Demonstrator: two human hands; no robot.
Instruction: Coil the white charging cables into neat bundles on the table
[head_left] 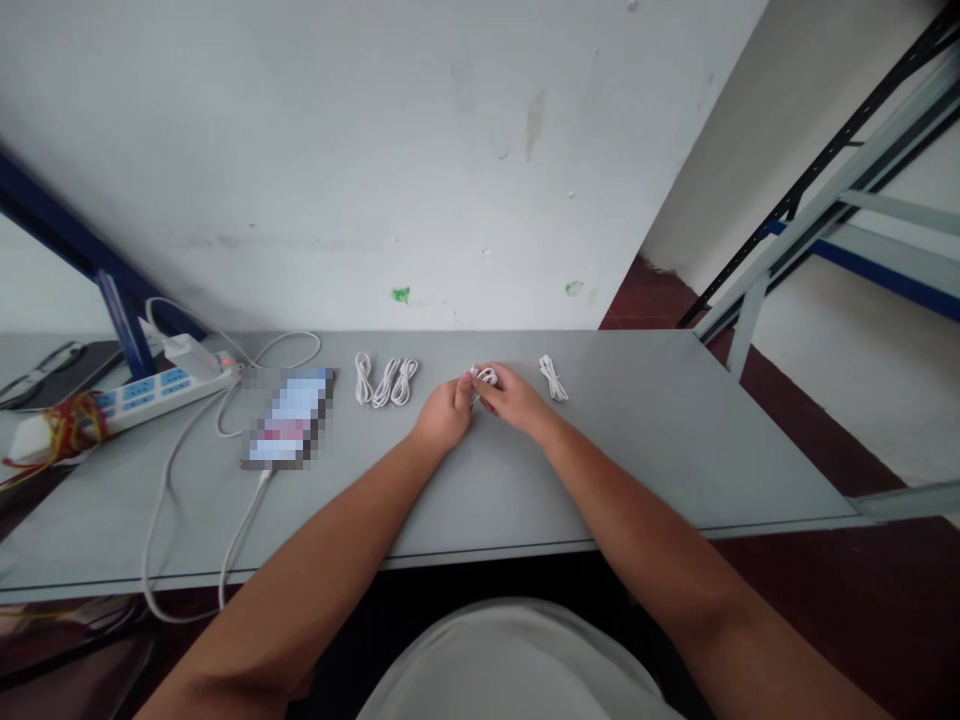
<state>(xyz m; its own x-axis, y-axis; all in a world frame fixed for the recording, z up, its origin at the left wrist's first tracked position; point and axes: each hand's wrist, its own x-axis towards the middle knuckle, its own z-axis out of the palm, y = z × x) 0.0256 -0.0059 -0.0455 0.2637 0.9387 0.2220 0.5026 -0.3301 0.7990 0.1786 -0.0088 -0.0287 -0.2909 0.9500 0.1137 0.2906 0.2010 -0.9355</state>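
Between my two hands, just above the grey table, is a coiled white cable [487, 376]. My left hand [445, 412] is closed, its thumb and fingers pinching the cable's left side. My right hand [517, 398] is closed on the other side, thumb and fingers gripping the loops. Much of this cable is hidden by the fingers. Left of my hands lie several bundled white cables [405, 382] close together in a row. Another bundled white cable [553, 379] rests alone to the right of my right hand.
A phone with a blurred screen [292, 415] lies on the grey table [637, 430] at left, a charging cable [166, 500] looping over the front edge. Behind it are a power strip [139, 393] with a plugged-in white charger [191, 355]. A wall [420, 180] borders the back.
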